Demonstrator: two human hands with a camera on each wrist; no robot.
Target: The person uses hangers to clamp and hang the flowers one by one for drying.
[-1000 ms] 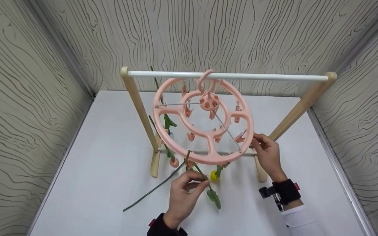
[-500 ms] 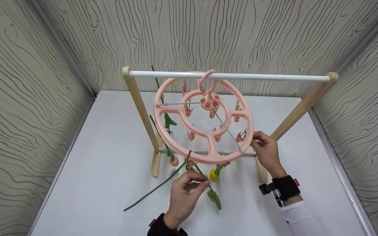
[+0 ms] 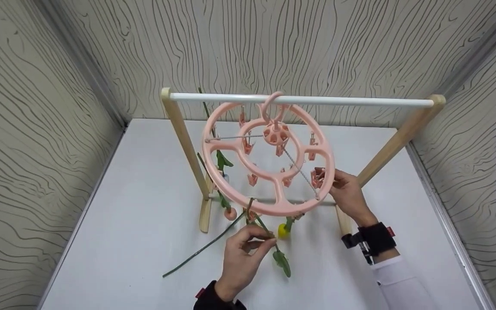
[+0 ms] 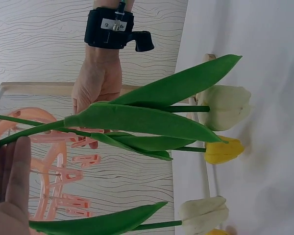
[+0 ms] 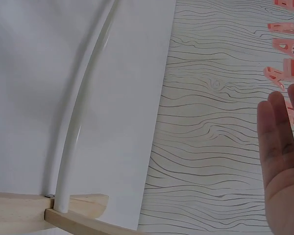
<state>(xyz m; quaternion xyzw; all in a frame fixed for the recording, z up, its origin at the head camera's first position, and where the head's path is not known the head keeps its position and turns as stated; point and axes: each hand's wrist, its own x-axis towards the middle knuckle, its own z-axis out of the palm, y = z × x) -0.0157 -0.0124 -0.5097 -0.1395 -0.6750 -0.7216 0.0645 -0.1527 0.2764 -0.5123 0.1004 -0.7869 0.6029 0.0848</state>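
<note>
Tulip stem (image 3: 213, 243) first, nearest to where I stand: the left hand (image 3: 241, 258) pinches it between thumb and curled fingers at about six o'clock below the ring, so its upper end points up toward the ring's lower rim while the long green tail trails across the white table (image 3: 136, 206) toward seven o'clock. A leaf (image 3: 281, 262) hangs just beside the fingers, and a yellow bloom (image 3: 282, 231) dangles near them, head down. The left wrist view shows leaves and pale and yellow tulip heads (image 4: 225, 149) close to the palm.

Further out, the right hand (image 3: 347, 193) is at the pink round peg hanger (image 3: 269, 157) at about four o'clock on its rim, fingertips at a clip (image 3: 317, 177), seemingly steadying the ring or working the clip; whether it squeezes the clip I cannot tell, though the right wrist view shows straight fingers (image 5: 279, 147).

Beyond, the hanger's hook rides the white rail (image 3: 351, 101) of a wooden stand (image 3: 183, 142), so the ring hangs free. More stems hang at nine o'clock.
</note>
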